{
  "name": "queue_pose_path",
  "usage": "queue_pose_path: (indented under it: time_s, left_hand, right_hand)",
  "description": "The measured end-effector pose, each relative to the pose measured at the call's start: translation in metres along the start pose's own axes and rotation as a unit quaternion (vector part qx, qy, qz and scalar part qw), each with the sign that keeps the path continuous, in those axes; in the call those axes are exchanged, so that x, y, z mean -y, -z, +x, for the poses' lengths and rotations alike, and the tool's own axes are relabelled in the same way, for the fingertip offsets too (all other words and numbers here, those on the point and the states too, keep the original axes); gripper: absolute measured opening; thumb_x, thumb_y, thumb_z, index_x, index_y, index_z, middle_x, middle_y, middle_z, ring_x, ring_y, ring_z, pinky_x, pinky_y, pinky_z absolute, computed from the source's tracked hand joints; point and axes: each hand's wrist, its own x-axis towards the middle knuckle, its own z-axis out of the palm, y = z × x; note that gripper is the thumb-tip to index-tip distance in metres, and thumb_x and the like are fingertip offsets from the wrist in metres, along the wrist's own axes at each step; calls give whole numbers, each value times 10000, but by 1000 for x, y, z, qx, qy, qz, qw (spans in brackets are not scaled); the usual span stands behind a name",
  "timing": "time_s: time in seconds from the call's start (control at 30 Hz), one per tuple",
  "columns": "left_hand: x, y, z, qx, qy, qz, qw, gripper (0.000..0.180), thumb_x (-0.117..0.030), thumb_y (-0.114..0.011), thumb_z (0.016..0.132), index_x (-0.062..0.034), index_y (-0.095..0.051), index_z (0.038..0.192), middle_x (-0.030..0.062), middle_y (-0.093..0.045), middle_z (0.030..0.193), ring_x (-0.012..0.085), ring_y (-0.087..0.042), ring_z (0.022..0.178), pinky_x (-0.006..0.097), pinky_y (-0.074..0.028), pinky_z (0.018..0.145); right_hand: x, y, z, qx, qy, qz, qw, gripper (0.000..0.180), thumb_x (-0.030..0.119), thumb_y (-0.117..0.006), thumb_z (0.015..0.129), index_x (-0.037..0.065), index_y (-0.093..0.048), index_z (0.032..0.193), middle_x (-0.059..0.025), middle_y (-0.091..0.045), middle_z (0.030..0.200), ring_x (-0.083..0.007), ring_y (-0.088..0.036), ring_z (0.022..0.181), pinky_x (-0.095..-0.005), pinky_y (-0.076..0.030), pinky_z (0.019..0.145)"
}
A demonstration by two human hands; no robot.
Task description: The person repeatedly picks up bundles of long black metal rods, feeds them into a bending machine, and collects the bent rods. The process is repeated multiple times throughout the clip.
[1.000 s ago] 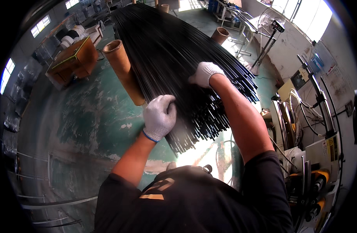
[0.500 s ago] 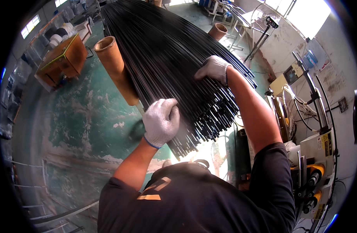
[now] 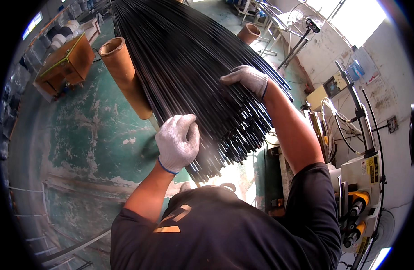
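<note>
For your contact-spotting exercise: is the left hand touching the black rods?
Touching. The head view shows the gloved left hand curled around the near ends of the black rods, its fingers wrapped over them with no gap visible.

Both the left hand [image 3: 177, 141] and right hand [image 3: 247, 78] wear white knitted gloves with blue cuffs; the dark short-sleeved T-shirt [image 3: 225, 229] bears an orange mark.

Cardboard tube [image 3: 126, 76] lies left of rod bundle [image 3: 193, 67]; machine [image 3: 360, 180] right.
</note>
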Motion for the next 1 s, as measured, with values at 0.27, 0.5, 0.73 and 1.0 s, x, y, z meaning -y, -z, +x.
queue_pose_path:
  time_s: [0.27,0.5,0.73,1.0]
  left_hand:
    - [-1,-1,-2,4,13,11,1000,144,33,-709,871,-21,-706,1004,174,-684,864,394,-684,781,442,-554,731]
    - [-2,-1,1,6,3,7,1000,150,44,-705,875,-19,-706,1010,180,-682,860,399,-686,788,439,-559,731]
    - [1,3,0,30,22,-36,999,131,46,-720,893,-5,-719,1013,185,-700,883,364,-698,785,403,-566,734]
    - [-11,57,11,229,339,-424,808,176,13,-648,977,25,-724,1136,96,-754,976,106,-681,802,247,-542,702]
  right_hand:
    - [10,-15,-20,35,-45,185,981,239,184,-686,1049,-43,-758,1070,-106,-758,919,-217,-732,761,-366,-631,764]
    - [20,-25,-24,-13,-55,50,997,317,334,-707,1053,89,-720,853,31,-577,692,-93,-536,584,-315,-458,532]
    - [-18,-22,-172,-111,-120,-265,950,420,326,-747,1019,-84,-676,959,-100,-663,773,-207,-620,694,-370,-520,658]
    - [-109,-68,-461,-347,-353,-359,791,304,298,-873,792,50,-723,884,-191,-672,733,-383,-672,669,-432,-527,642]
